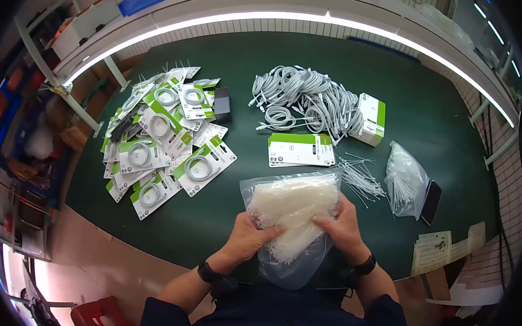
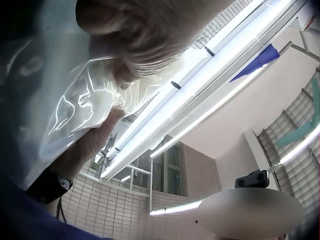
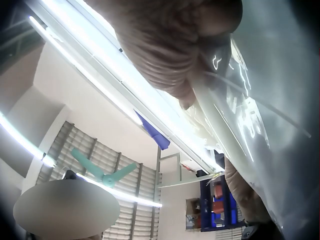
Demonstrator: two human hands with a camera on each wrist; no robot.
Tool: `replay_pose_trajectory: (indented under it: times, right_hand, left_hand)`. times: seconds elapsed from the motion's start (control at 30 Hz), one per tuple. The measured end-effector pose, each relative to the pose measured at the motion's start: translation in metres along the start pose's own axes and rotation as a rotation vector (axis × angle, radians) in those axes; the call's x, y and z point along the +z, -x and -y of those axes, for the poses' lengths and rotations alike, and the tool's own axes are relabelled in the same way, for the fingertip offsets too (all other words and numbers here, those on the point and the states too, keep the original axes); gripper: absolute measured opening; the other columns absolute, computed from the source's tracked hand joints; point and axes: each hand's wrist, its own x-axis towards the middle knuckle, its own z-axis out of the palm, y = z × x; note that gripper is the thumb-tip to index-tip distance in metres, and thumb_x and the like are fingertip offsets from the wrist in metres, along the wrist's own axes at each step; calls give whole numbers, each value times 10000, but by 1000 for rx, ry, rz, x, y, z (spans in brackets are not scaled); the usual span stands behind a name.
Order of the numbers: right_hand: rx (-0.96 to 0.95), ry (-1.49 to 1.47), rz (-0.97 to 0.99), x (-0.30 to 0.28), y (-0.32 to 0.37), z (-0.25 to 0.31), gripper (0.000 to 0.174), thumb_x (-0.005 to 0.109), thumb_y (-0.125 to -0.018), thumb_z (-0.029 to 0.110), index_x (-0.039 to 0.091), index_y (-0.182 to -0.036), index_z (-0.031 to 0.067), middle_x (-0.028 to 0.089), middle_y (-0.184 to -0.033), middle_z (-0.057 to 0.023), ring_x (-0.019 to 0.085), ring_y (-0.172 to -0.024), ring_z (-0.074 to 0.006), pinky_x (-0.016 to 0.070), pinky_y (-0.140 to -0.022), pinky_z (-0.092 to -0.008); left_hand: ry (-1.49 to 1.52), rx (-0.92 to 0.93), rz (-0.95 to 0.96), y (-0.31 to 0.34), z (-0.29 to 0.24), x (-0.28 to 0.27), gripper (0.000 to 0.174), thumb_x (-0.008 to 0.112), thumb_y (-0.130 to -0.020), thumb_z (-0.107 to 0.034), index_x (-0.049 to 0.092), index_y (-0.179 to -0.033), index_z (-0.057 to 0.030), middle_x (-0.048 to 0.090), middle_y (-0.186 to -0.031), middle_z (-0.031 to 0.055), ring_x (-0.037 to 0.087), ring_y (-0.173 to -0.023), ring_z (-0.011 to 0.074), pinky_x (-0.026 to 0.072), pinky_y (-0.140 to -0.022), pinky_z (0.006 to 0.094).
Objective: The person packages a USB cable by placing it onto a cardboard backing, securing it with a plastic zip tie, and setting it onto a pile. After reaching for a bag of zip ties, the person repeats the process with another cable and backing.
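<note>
On the dark green table (image 1: 236, 50), white-and-green cards with coiled pale cables (image 1: 159, 126) are heaped at the left, overlapping, so little room is taken up. The clear plastic bag packed with thin white ties (image 1: 294, 212) is held at the near edge, close to the body. Its left side is gripped by the left hand (image 1: 241, 237), thumb across the front; its right side is gripped likewise by the right hand (image 1: 344, 226). The fingers behind are partly hidden. With both sides held, the soft, bulky load is probably kept from sagging. Beyond it, tangled pale cables (image 1: 304, 94) and flat white-and-green cards (image 1: 301, 150) are kept within reach; farther right, loose white ties (image 1: 360, 179) are scattered beside a smaller clear bag (image 1: 407, 181).
</note>
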Motion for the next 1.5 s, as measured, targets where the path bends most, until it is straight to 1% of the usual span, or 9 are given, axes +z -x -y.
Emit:
replay_pose_trajectory:
  times: [0.2, 0.37, 0.53, 0.8, 0.9, 1.2, 1.3, 1.43, 1.5]
  right_hand:
    - [4, -55, -5, 1, 1, 0, 567, 821, -879, 40, 562, -1377, -42, 710, -1244, -113, 685, -1098, -168, 559, -975, -330]
    - [-5, -34, 13, -4, -2, 3, 558, 823, -886, 53, 567, -1372, -42, 712, -1236, -102, 685, -1089, -158, 562, -965, -326]
    - [3, -101, 44, -9, 2, 2, 610, 826, -882, 68, 552, -1418, -28, 693, -1299, -101, 658, -1173, -165, 530, -1037, -339]
    - [-14, -213, 2, -18, 0, 11, 674, 827, -882, 97, 511, -1462, -35, 671, -1330, -115, 656, -1193, -181, 535, -1048, -351]
    - [-43, -280, -52, -26, -2, 30, 697, 824, -885, 105, 489, -1479, -39, 658, -1348, -125, 658, -1199, -191, 537, -1055, -360]
    - [-310, -211, -223, -55, -8, 135, 615, 781, -933, 131, 498, -1442, -64, 672, -1324, -154, 690, -1159, -208, 566, -1031, -364]
    - [-444, -85, -295, -80, -25, 182, 556, 744, -980, 209, 519, -1404, -74, 694, -1282, -165, 720, -1094, -208, 597, -978, -357]
    - [-534, -85, -189, -104, -62, 269, 506, 657, -1051, 270, 540, -1387, -90, 694, -1273, -170, 724, -1080, -212, 617, -928, -358]
    - [-480, 10, -193, -134, -89, 315, 460, 662, -1046, 289, 615, -1382, -22, 707, -1264, -150, 735, -1063, -211, 603, -862, -332]
  left_hand:
    - [-117, -68, 16, 1, -20, -2, 522, 809, -897, -6, 601, -1373, 49, 688, -1327, 124, 669, -1179, 190, 554, -1024, 360]
    - [-249, 136, -21, -6, -46, -33, 607, 820, -881, -66, 547, -1406, 70, 714, -1238, 137, 708, -1081, 186, 580, -952, 335]
    - [-298, 154, -26, -21, -70, -37, 604, 784, -921, -111, 517, -1433, 66, 714, -1214, 130, 718, -1037, 188, 581, -934, 326]
    - [-157, 144, -170, -29, -53, -34, 433, 697, -1004, -150, 574, -1381, 24, 724, -1177, 87, 708, -974, 129, 566, -865, 267]
    - [-404, 225, -94, -32, -64, -32, 416, 658, -1025, -85, 554, -1406, 44, 725, -1156, 126, 721, -979, 177, 608, -846, 310]
    - [-575, 153, 90, -43, 0, -14, 223, 689, -983, 0, 686, -1203, 40, 754, -1037, 98, 741, -917, 169, 601, -823, 296]
    - [-911, 372, 201, -45, 11, -13, 172, 704, -961, 14, 715, -1131, 36, 770, -1000, 102, 754, -912, 161, 598, -808, 283]
    - [-822, 323, 185, -46, 18, -15, 187, 710, -945, 24, 726, -1131, 24, 777, -981, 121, 764, -892, 173, 601, -803, 280]
    - [-790, 289, 166, -49, 21, -19, 186, 715, -945, 18, 729, -1130, 22, 780, -974, 110, 754, -876, 158, 598, -797, 275]
